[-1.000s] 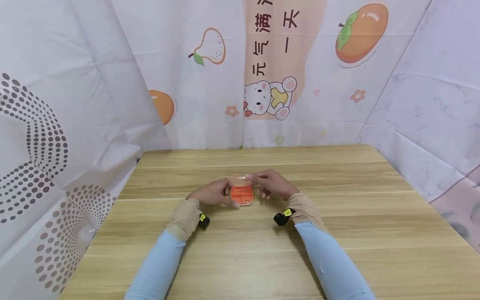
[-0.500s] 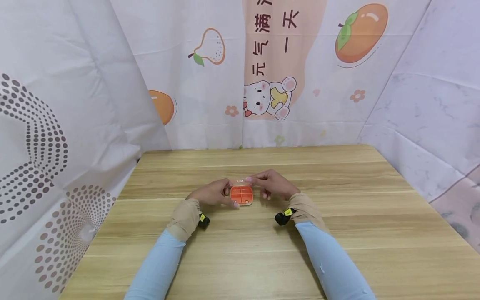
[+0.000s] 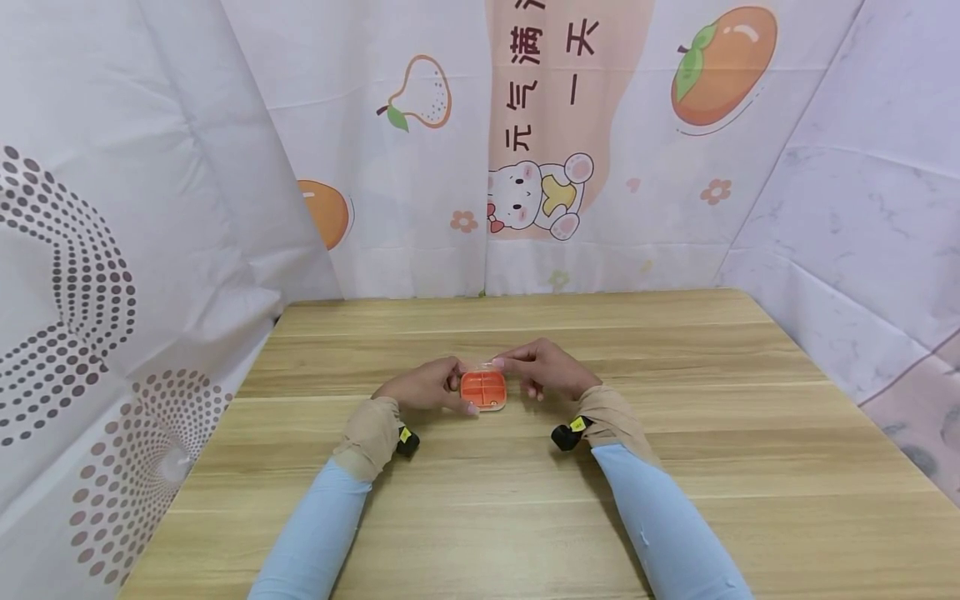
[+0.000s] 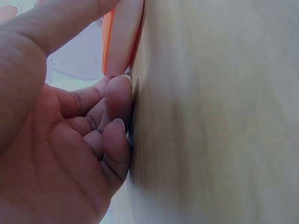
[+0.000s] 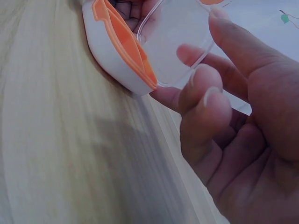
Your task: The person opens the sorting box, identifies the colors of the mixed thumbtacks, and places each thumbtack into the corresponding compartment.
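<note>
- Lower than a second ago, the clear lid (image 3: 481, 366) is now tilting down over the orange pill box (image 3: 483, 390), while both hands are staying where they were.
- The right hand (image 3: 543, 368) is pinching the lid's far edge between thumb and forefinger; the right wrist view is showing the clear lid (image 5: 180, 44) standing partly open above the box's white-and-orange base (image 5: 122, 51), with the other fingers (image 5: 205, 109) curling loosely beneath it.
- The left hand (image 3: 425, 386) is gripping the box's left side, its thumb lying along the near edge; in the left wrist view its curled fingers (image 4: 117, 100) are pressing against the tabletop (image 4: 215, 112) right under the box (image 4: 122, 39).
- The box is sitting on the tabletop (image 3: 675, 467) about midway between its left and right edges, somewhat nearer the far edge.
- Its divided compartments are probably empty, though the head view is too small to tell.
- Small black wrist cameras (image 3: 567, 434) are sitting by both cuffs, and printed fruit curtains (image 3: 420, 142) are hanging round the table; nothing is standing between the hands and the box.
</note>
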Action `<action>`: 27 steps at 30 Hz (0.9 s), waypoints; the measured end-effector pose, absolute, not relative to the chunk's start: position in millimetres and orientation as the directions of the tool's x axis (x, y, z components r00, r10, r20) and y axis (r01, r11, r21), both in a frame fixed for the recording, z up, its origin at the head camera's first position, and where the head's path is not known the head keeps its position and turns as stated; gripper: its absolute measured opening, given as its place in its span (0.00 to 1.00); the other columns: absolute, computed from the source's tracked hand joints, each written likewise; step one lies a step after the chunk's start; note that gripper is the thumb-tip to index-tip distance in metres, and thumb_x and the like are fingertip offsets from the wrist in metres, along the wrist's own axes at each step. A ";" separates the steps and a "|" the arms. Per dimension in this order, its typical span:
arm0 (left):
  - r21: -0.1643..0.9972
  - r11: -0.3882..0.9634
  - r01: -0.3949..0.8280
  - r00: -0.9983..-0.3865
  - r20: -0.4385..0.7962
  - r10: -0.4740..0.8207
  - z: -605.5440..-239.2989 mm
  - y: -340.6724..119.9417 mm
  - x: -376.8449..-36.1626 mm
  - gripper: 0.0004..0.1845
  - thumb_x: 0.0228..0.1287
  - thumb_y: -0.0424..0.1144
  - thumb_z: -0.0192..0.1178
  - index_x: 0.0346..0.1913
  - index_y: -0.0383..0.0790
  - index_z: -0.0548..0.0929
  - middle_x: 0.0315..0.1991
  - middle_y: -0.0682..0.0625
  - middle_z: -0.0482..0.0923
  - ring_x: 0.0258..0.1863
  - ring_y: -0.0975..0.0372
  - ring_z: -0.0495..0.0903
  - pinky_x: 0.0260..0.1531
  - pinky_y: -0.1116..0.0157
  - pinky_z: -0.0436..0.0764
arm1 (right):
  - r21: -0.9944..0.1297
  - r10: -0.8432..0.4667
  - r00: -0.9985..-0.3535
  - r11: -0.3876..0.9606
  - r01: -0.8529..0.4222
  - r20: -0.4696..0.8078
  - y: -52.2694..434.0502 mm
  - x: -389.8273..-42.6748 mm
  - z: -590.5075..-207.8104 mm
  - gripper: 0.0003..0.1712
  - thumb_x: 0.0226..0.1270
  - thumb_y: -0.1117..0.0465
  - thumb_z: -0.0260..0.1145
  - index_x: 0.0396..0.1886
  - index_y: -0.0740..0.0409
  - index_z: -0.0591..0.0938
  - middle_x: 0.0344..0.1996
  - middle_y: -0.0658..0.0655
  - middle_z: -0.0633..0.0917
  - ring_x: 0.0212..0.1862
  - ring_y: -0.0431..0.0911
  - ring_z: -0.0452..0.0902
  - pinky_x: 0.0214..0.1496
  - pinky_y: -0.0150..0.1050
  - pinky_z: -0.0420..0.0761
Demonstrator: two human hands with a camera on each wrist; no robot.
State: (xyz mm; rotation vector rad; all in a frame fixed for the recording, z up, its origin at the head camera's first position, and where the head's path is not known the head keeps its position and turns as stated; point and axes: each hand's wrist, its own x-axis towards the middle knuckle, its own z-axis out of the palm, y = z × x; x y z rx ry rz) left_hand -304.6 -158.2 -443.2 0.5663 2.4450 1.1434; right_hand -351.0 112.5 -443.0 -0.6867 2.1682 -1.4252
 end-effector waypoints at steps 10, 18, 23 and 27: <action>0.793 0.578 0.191 -0.844 -0.168 0.510 -444.2 -158.1 -304.7 0.29 0.56 0.43 0.79 0.53 0.35 0.74 0.38 0.45 0.71 0.37 0.59 0.67 0.38 0.62 0.68 | -0.923 -0.642 -0.761 0.342 -0.176 -0.092 114.0 -350.9 -444.2 0.18 0.71 0.42 0.68 0.54 0.42 0.89 0.17 0.59 0.77 0.16 0.43 0.68 0.19 0.37 0.74; 0.782 0.593 0.190 -0.847 -0.174 0.502 -445.7 -159.2 -306.2 0.29 0.56 0.44 0.79 0.53 0.37 0.74 0.38 0.47 0.70 0.37 0.60 0.68 0.38 0.64 0.69 | -0.917 -0.649 -0.756 0.347 -0.197 -0.083 115.1 -350.8 -443.2 0.18 0.71 0.43 0.69 0.54 0.41 0.89 0.18 0.61 0.78 0.16 0.43 0.68 0.18 0.37 0.73; 0.780 0.597 0.187 -0.848 -0.179 0.499 -445.3 -159.0 -306.4 0.30 0.56 0.45 0.79 0.54 0.37 0.74 0.39 0.46 0.71 0.37 0.60 0.68 0.39 0.62 0.69 | -0.910 -0.647 -0.756 0.365 -0.196 -0.097 115.6 -351.3 -444.0 0.18 0.71 0.42 0.69 0.54 0.40 0.89 0.18 0.60 0.77 0.16 0.43 0.67 0.19 0.37 0.72; 0.781 0.595 0.190 -0.845 -0.178 0.504 -444.6 -158.8 -306.6 0.30 0.56 0.45 0.79 0.54 0.37 0.74 0.39 0.46 0.71 0.37 0.59 0.68 0.39 0.63 0.69 | -0.909 -0.657 -0.747 0.368 -0.197 -0.104 116.0 -352.2 -443.7 0.18 0.70 0.42 0.69 0.54 0.40 0.89 0.21 0.65 0.79 0.16 0.43 0.67 0.18 0.37 0.72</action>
